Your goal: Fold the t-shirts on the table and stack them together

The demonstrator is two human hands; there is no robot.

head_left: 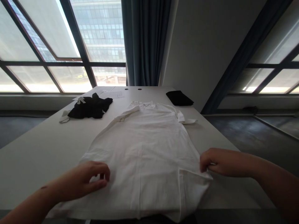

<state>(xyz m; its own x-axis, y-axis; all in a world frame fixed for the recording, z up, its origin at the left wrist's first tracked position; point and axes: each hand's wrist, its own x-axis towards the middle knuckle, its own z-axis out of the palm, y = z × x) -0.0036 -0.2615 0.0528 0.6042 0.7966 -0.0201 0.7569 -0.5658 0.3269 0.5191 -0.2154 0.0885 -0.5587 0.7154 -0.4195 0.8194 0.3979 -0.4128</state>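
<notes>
A white T-shirt (pixel 151 140) lies spread out lengthwise on the table, its collar at the far end and its hem towards me. The near right corner of the shirt is folded over. My right hand (pixel 213 161) pinches the shirt's right edge just above that corner. Over the lower left part of the shirt is my left hand (pixel 93 179), fingers loosely curled and thumb apart, with nothing in it. Whether its fingertips touch the cloth I cannot tell.
The white table (pixel 46 146) holds a crumpled black garment (pixel 91 105) at the left and a folded black cloth (pixel 179 98) at the far right. Sheets of paper (pixel 114 94) lie near the back. Beyond stand windows and a blue curtain (pixel 146 43).
</notes>
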